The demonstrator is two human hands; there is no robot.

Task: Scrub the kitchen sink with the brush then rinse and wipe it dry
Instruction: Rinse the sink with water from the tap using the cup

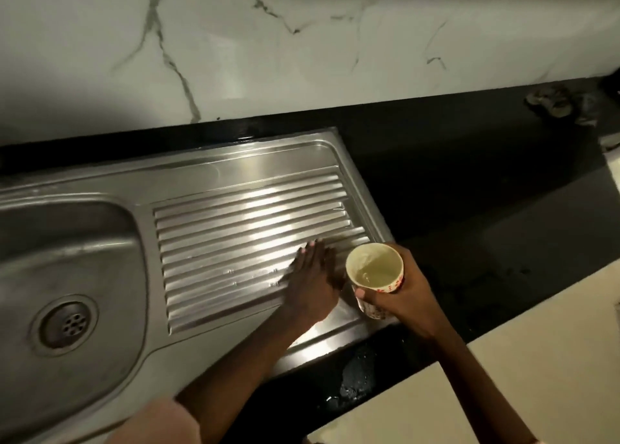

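A stainless steel sink (235, 162) fills the left and middle of the view. Its basin (67, 252) with a round drain (65, 323) lies at the left, and a ribbed draining board (235, 235) at the right. My left hand (313, 281) lies flat with straight fingers on the near right part of the draining board. Just right of it, my right hand (399, 296) grips a white cup with red marks (374, 272), held over the board's right edge. The cup holds a little pale liquid. No brush is in view.
A black countertop (486, 192) surrounds the sink, with water drops near its front edge (352, 386). A white marble wall (268, 48) rises behind. Some small dark clutter (550, 103) sits at the far right back. A pale cabinet front (503, 393) is at the lower right.
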